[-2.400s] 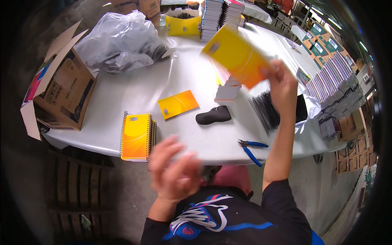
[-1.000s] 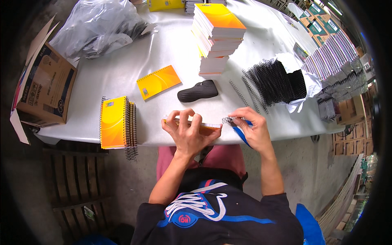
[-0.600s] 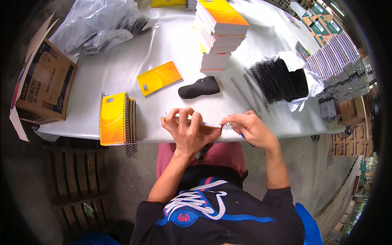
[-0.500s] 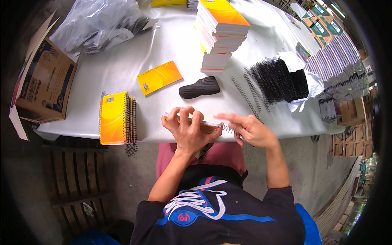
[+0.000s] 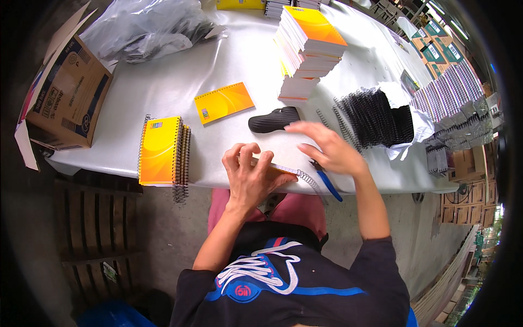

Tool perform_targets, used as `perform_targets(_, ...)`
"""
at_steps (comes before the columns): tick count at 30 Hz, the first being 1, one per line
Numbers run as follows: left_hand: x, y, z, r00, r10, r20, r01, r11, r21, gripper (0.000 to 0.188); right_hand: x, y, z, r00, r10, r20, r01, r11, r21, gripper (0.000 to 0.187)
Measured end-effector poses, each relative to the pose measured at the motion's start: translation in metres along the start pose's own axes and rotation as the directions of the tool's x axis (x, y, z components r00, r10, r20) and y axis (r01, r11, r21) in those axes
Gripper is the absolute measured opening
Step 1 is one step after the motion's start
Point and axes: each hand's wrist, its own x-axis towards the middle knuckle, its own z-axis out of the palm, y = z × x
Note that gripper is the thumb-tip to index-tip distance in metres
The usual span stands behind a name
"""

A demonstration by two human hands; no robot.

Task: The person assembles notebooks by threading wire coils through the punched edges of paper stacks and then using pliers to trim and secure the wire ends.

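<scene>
My left hand is closed around a small yellow notebook, seen edge-on at the table's near edge. A loose spiral wire coil sticks out from the notebook's right end. My right hand is open and slightly blurred, fingers stretched left, fingertips close to a black ribbed shoe-shaped object. Just below that hand are blue-handled pliers, their handle reaching past the table edge; whether the hand touches them I cannot tell. Another yellow notebook, with holes along its edge, lies flat farther back.
Coil-bound yellow notebooks are stacked at left, beside an open cardboard box. A tall stack of notebooks stands at the back. Black coils lie at right, near packed notebooks. A clear plastic bag sits at back left.
My right hand has lifted away from the coil, up and toward the black object, and its fingers have spread. The blue-handled pliers now show below it. My left hand still grips the notebook.
</scene>
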Motion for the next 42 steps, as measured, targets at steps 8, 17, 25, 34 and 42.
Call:
perform_targets(8,0.009,0.001,-0.005,0.999,0.021,0.033,-0.020,1.000,-0.020,0.059,0.047,0.041,0.042,0.977,0.193,-0.085,-0.202,0.974,-0.105,0.048)
perform_targets(17,0.013,0.003,-0.010,0.996,0.010,0.092,-0.008,1.000,-0.027,0.056,-0.032,-0.002,0.022,0.984,0.121,-0.133,0.016,0.677,0.736,0.032)
perform_targets(25,0.014,0.000,-0.010,0.997,0.032,0.064,-0.028,0.998,-0.060,0.057,-0.026,0.006,0.014,0.975,0.114,-0.189,0.020,0.807,0.590,0.030)
perform_targets(34,0.016,0.001,-0.015,0.990,0.037,0.135,-0.027,0.997,-0.077,0.056,-0.016,0.005,0.008,0.949,0.274,-0.158,-0.172,0.867,0.467,0.035)
perform_targets(42,0.005,-0.014,-0.008,0.987,-0.141,0.075,0.156,0.949,-0.275,0.062,-0.011,0.005,0.023,0.960,0.176,-0.216,0.075,0.585,0.808,0.031)
